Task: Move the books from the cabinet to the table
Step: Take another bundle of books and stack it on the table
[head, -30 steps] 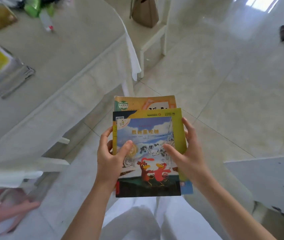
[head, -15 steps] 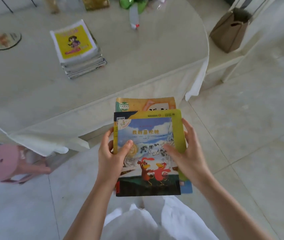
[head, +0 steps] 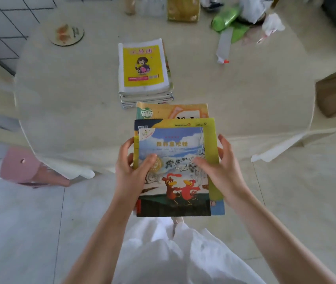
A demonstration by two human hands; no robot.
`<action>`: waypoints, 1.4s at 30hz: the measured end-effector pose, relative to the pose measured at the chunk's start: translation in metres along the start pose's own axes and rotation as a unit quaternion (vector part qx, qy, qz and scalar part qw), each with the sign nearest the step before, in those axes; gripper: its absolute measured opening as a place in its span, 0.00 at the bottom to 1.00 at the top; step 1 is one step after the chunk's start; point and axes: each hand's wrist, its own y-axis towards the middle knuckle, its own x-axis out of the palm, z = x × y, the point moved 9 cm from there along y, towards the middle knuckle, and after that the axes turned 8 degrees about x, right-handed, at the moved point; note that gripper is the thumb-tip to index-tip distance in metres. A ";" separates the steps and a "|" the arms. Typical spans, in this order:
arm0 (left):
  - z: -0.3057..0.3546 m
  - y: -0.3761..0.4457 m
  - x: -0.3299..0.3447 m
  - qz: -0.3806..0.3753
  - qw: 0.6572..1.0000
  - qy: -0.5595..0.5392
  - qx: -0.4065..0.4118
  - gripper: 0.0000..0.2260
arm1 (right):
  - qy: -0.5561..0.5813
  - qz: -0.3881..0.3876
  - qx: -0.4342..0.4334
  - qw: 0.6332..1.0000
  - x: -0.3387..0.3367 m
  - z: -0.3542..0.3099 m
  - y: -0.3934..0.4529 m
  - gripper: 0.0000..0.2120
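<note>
both hands carry a small bundle of books (head: 173,171) in the air at the near edge of the table (head: 70,95), its far end already reaching over the cloth-covered top, just short of the stack of books (head: 144,70) lying there with a yellow cover uppermost. the left hand (head: 131,173) grips the bundle's left edge, thumb laid across the top cover and fingers curled round underneath; the right hand (head: 222,171) does the same on the right edge, thumb on the cover, with the fingers (head: 224,144) loosely spread along the side. the bundle is not squared: the top cover with the two red birds sits lower, a green-edged book shows behind it, and an orange one pokes out at the far end. that fanning is the likely trouble, since the books are held only by thumb pressure on slick covers, and tilting the bundle toward the table could let the under ones slide out forward or drop at the edge. setting it down hard against the stack could nudge that pile askew. the cloth hangs loose over the edge, so dragging the bundle across it could ruck it and pull at the green bag (head: 227,19) and bottle (head: 223,47) farther back.
</note>
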 end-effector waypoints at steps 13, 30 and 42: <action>0.033 0.171 -0.067 -0.005 1.000 -0.026 0.004 0.24 | -0.004 -0.050 0.064 0.997 0.106 -0.086 0.129 0.18; 0.025 0.253 -0.057 -0.018 0.999 0.032 -0.017 0.20 | -0.075 -0.107 0.031 0.991 0.107 -0.124 0.205 0.23; 0.017 0.248 -0.055 -0.030 0.987 0.133 0.082 0.21 | -0.115 -0.067 -0.060 0.989 0.098 -0.112 0.216 0.18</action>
